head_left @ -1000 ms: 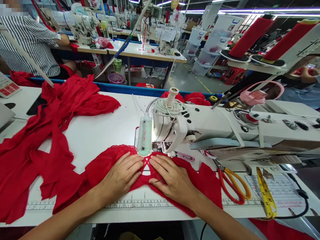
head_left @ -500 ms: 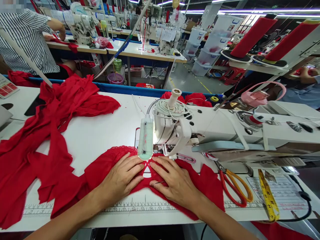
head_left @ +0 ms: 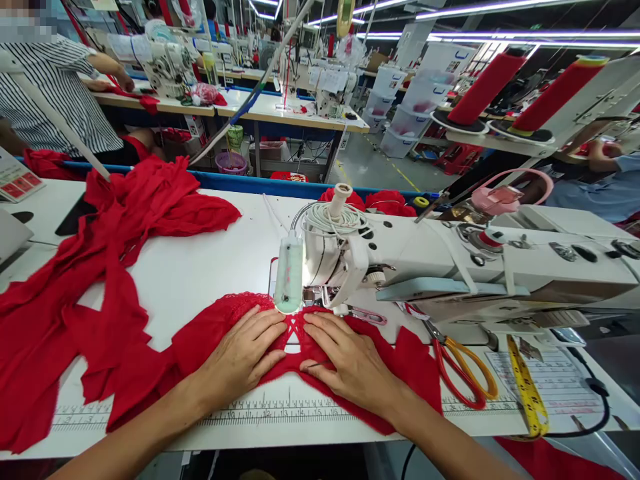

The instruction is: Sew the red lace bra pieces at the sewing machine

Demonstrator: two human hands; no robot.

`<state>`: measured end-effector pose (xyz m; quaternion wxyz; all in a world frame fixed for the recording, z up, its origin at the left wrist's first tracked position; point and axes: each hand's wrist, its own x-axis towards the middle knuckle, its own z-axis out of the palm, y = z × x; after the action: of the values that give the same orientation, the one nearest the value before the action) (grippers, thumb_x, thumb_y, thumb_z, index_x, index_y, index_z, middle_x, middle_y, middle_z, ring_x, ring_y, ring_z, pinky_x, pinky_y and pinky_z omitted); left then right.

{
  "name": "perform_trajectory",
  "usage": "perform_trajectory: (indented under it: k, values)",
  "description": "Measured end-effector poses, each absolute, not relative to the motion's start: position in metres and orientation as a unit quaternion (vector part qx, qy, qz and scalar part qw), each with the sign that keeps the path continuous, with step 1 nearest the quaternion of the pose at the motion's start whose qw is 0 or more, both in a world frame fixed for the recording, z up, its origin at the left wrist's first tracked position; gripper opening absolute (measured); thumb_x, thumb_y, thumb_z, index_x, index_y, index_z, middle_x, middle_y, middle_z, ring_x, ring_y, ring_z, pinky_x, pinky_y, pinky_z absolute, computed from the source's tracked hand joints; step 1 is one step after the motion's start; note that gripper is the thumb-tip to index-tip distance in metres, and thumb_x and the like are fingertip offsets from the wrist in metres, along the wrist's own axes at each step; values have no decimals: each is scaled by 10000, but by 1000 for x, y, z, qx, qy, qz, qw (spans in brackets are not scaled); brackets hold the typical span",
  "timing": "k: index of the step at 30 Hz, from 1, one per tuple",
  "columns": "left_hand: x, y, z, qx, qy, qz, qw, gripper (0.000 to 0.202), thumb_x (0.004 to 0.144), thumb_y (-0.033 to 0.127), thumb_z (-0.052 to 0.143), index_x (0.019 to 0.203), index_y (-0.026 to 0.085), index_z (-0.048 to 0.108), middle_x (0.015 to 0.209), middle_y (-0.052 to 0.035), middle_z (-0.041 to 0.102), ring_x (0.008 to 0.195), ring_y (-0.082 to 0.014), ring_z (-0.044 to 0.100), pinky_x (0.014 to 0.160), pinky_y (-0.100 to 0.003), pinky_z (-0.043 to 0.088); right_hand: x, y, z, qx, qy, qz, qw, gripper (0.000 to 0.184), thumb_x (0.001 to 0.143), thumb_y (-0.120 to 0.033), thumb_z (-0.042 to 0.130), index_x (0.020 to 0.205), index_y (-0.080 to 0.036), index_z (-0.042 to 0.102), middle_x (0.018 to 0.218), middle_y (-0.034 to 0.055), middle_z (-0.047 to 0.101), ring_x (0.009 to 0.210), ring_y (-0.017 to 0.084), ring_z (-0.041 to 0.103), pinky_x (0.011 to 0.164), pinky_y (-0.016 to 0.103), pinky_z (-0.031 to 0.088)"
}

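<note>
A red garment piece with a lace edge (head_left: 245,301) lies under the front of a white sewing machine (head_left: 400,250). At its middle a crossed-strap section (head_left: 293,327) frames small gaps. My left hand (head_left: 247,347) rests flat on the fabric left of these straps, fingers stretched and holding nothing. On the right side, my right hand (head_left: 343,353) presses the fabric down, with a thin dark pointed tool (head_left: 313,365) held between thumb and palm; most of the tool is hidden. A pale green lamp-like cover (head_left: 289,273) hides the needle area just beyond my fingertips.
Red-and-orange-handled scissors (head_left: 465,370), a yellow tape measure (head_left: 527,387) and a written sheet (head_left: 560,383) lie to the right. Red fabric strips (head_left: 115,233) pile up at left. A printed ruler (head_left: 270,413) runs along the front edge. Another person (head_left: 55,87) sits beyond.
The view has turned slightly, so the machine and scissors appear a little further left. Slightly more of the crossed straps shows between my hands, which stay in nearly the same place.
</note>
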<state>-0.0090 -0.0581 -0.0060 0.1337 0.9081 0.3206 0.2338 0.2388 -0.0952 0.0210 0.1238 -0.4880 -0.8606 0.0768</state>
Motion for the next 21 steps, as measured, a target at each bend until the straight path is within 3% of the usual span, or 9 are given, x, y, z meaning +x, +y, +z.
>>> perform_trajectory:
  k: [3, 5, 7, 11, 17, 21]
  values:
    - [-6, -58, 0, 904, 326, 243, 134, 332, 1033, 283, 477, 1339, 167, 528, 1339, -129, 634, 1256, -246, 597, 1088, -445, 515, 237, -93, 20, -471, -859, 54, 191, 305, 1014, -343, 534, 1230, -181, 677, 1324, 114, 669, 1188, 264, 639, 873, 392, 632]
    - [-4, -59, 2, 908, 321, 236, 132, 321, 1042, 273, 453, 1335, 167, 533, 1344, -129, 622, 1267, -236, 587, 1080, -414, 521, 235, -92, 18, -461, -860, 44, 214, 294, 1024, -312, 510, 1226, -184, 681, 1314, 105, 678, 1194, 256, 637, 917, 392, 617]
    - [-3, -59, 2, 919, 307, 217, 117, 310, 1044, 287, 451, 1310, 173, 562, 1359, -136, 610, 1283, -261, 575, 1090, -461, 505, 233, -91, 15, -454, -867, 44, 200, 330, 1005, -363, 554, 1255, -180, 669, 1347, 105, 659, 1232, 278, 613, 914, 404, 619]
    - [-6, -59, -4, 931, 304, 186, 81, 313, 1034, 297, 469, 1292, 179, 601, 1394, -148, 599, 1304, -334, 554, 1068, -591, 475, 233, -93, 9, -468, -868, 41, 161, 400, 979, -414, 589, 1305, -187, 641, 1398, 97, 626, 1259, 303, 593, 756, 373, 653]
    - [-9, -58, -6, 927, 310, 195, 73, 367, 1027, 294, 478, 1366, 188, 572, 1404, -137, 603, 1282, -312, 577, 1084, -549, 471, 236, -93, 4, -471, -869, 16, 152, 458, 1007, -469, 514, 1332, -166, 625, 1376, 109, 641, 1162, 291, 639, 731, 350, 643]
    - [-8, -58, -3, 927, 313, 196, 62, 426, 1024, 278, 475, 1443, 215, 515, 1412, -113, 603, 1304, -290, 566, 1123, -525, 448, 236, -94, 4, -479, -868, 1, 134, 455, 983, -482, 552, 1343, -213, 626, 1351, 99, 657, 1121, 311, 656, 672, 367, 639]
